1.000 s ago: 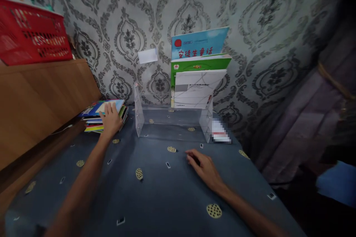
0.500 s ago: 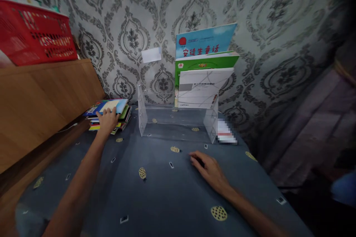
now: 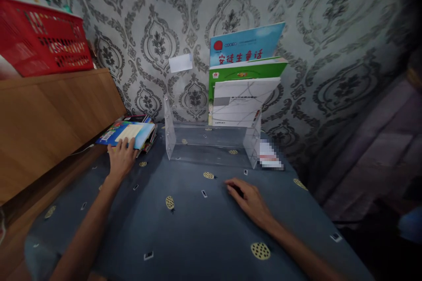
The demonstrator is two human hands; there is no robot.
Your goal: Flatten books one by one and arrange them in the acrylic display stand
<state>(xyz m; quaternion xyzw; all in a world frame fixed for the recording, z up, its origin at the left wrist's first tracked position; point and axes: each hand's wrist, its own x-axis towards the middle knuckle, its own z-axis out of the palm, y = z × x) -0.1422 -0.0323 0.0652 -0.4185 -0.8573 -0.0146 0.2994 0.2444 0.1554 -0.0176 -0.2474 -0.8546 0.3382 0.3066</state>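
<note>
My left hand (image 3: 121,156) is closed on the near edge of a blue book (image 3: 130,135), with its fingers over the cover. That book lies on top of a stack of books (image 3: 150,140) at the left, pulled partly towards me. The lower books are mostly hidden. My right hand (image 3: 249,197) rests on the dark tablecloth (image 3: 198,228), holding nothing, its fingers loosely bent and the thumb apart from them. Beyond it stands a clear acrylic rack (image 3: 211,156). At the rack's right end stand a white book (image 3: 235,103), a green book (image 3: 247,71) and a light-blue book (image 3: 247,44).
A wooden cabinet (image 3: 56,114) at the left bears a red plastic basket (image 3: 56,39). A blurred-out white and red item (image 3: 270,156) lies right of the rack. Patterned wallpaper (image 3: 158,17) with a white switch plate (image 3: 180,63) rises behind.
My left hand has drawn the blue book towards me, so that it sticks out over the stack and a dark cover shows behind it. My right hand has stayed in place.
</note>
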